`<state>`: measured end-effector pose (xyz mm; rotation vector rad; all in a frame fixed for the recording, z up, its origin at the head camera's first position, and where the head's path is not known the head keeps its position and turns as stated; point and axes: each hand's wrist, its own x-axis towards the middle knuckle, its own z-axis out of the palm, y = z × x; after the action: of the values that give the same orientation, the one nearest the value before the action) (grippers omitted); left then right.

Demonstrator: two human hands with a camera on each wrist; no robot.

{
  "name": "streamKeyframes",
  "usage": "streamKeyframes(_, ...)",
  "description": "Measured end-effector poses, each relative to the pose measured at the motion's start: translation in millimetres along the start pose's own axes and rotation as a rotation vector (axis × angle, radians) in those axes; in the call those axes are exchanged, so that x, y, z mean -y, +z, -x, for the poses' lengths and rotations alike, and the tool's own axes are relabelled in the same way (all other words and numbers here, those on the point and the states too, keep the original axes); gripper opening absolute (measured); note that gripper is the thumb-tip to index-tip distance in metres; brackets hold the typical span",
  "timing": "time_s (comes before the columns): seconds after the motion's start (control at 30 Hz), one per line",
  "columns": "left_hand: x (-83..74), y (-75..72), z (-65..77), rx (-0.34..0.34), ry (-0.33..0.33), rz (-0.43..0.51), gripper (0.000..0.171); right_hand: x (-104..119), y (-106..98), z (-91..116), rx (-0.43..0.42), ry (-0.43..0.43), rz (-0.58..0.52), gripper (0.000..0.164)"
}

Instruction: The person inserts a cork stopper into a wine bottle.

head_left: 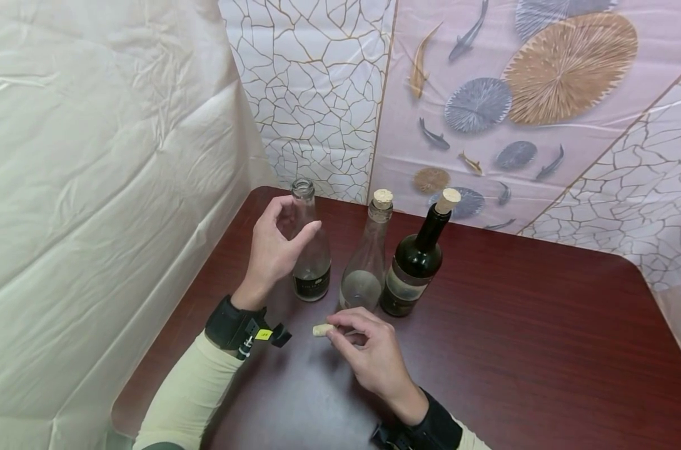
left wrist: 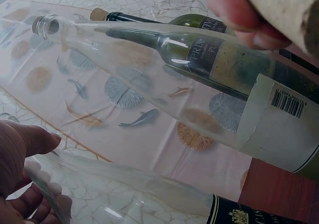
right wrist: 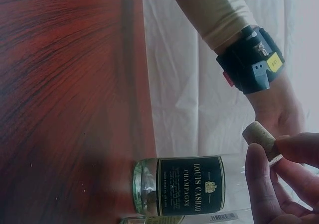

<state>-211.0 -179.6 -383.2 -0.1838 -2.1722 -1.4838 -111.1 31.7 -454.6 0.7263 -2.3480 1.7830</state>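
Observation:
My left hand curls round the upper part of a clear glass bottle with a black label and no cork in its mouth. In the left wrist view, the fingers show partly behind the glass. My right hand pinches a small pale cork between thumb and fingers, low in front of the bottles. The cork is apart from the bottle's mouth. Beside the left bottle stands a second clear bottle with a cork in its neck.
A dark green wine bottle, also with a cork in it, stands to the right of the clear ones. All stand on a dark red-brown table. Patterned cloth hangs behind, and a cream cloth at the left.

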Motion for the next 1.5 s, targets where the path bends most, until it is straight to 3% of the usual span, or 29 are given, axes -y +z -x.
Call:
streamKeyframes(0.97,-10.5,-18.0,34.0,-0.011,0.006,-0.012,0.041,0.4,-3.3,3.8,0.017,0.009,0.046,0.018)
streamKeyframes(1.13,-10.6,-20.7,39.4,-0.028,0.016,-0.013,0.041,1.6,-5.1,2.4,0.025,-0.035,0.052,0.018)
streamKeyframes(1.3,-9.8,-20.8,41.3,-0.029,0.018,-0.009,0.041,6.2,-8.8,-4.6,0.063,-0.088,0.113,0.019)
streamKeyframes(1.5,-7.9,-19.9,43.2,-0.031,0.027,0.015,0.042,18.5,-14.8,-17.6,0.169,-0.151,0.267,0.02)
